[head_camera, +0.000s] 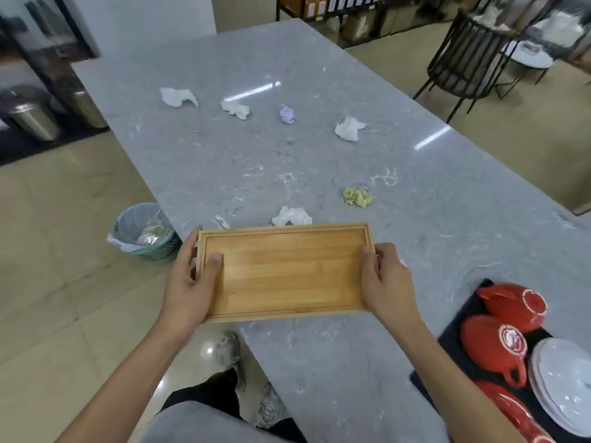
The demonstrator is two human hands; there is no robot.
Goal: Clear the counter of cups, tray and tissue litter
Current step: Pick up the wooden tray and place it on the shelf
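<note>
Both forearms reach in from the near edge, each hand taking one short end of the wooden tray (283, 271): the left hand (192, 282) has its grip clamped on the left end, thumb lying inside the rim, and the right hand (388, 279) is clamped on the right end, its fingers hidden beneath. Whether the tray rests on the grey surface (319, 161) or is lifted just off it is hard to tell. At near right, upturned red cups (494, 346) and white plates (563, 382) sit on a dark mat, partly cut off by the frame. Crumpled tissues lie further out: a white tissue (291, 216) half hidden behind the tray, a yellow-green wad (357, 197), and a purple wad (287, 114) farther off. A lined bin (140, 231) stands on the floor at left.
</note>
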